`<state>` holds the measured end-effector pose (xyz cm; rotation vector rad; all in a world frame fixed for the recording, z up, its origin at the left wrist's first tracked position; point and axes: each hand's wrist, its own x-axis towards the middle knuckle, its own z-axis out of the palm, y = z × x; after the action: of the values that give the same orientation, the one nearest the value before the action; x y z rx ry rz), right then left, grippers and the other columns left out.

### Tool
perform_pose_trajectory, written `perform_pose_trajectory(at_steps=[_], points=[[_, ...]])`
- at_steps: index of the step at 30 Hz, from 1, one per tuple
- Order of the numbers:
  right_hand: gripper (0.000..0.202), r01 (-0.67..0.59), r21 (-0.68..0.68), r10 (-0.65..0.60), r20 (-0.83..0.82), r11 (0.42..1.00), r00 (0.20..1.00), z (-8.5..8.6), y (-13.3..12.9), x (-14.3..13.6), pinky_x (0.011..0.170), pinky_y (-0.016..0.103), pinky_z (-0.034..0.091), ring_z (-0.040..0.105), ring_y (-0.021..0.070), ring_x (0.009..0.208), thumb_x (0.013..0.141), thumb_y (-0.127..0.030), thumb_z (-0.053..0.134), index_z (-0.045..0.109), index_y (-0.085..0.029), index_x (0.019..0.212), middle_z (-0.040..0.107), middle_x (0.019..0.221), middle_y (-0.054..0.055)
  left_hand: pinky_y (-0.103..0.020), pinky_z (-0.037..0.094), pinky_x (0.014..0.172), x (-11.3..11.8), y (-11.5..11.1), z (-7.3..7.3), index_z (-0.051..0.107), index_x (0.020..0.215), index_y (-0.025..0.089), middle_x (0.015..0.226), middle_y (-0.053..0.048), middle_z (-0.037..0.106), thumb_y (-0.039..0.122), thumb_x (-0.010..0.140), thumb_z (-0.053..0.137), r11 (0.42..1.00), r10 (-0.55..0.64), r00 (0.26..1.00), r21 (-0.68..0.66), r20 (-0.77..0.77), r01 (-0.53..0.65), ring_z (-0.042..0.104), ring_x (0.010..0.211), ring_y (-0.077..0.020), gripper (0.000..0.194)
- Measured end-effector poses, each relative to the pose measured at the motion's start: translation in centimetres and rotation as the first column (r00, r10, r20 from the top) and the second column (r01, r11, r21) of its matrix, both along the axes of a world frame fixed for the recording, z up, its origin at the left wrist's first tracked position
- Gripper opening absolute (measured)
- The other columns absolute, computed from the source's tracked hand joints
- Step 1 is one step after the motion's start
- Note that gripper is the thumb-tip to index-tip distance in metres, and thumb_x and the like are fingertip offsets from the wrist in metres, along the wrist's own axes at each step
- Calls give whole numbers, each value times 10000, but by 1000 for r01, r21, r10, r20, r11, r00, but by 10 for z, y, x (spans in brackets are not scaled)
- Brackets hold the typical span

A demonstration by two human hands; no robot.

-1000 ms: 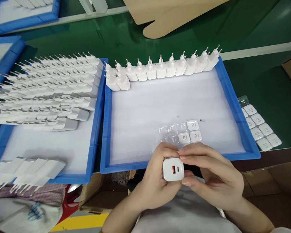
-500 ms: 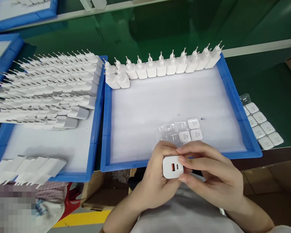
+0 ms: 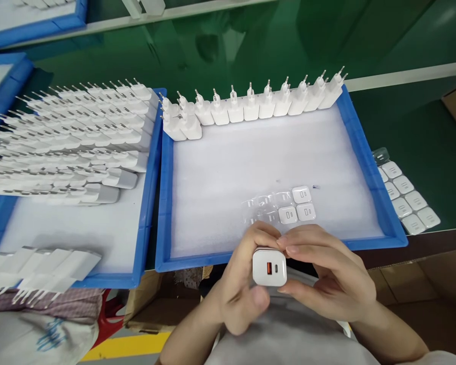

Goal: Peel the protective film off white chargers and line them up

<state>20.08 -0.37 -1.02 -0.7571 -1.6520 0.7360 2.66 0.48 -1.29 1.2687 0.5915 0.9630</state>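
Gripping the small white plastic charger cube (image 3: 269, 267) between your curled left hand (image 3: 240, 284) and right hand (image 3: 327, 274), you hold it just below the blue tray (image 3: 163, 203), ports facing up.

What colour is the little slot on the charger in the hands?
Orange, on the white charger; head view.
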Motion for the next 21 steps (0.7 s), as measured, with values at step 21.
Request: perform_pose_trajectory(at_steps=[21], points=[[274, 125, 76, -136, 173, 989, 976, -3, -1, -5, 794, 303, 614, 676, 165, 949, 905, -26, 601, 668, -225, 1081, 666, 1027, 58, -356, 433, 787, 14, -10, 6, 569, 1055, 218, 979, -55, 499, 369, 1075, 294, 964, 208, 977, -161, -35, -211, 510, 849, -194, 314]])
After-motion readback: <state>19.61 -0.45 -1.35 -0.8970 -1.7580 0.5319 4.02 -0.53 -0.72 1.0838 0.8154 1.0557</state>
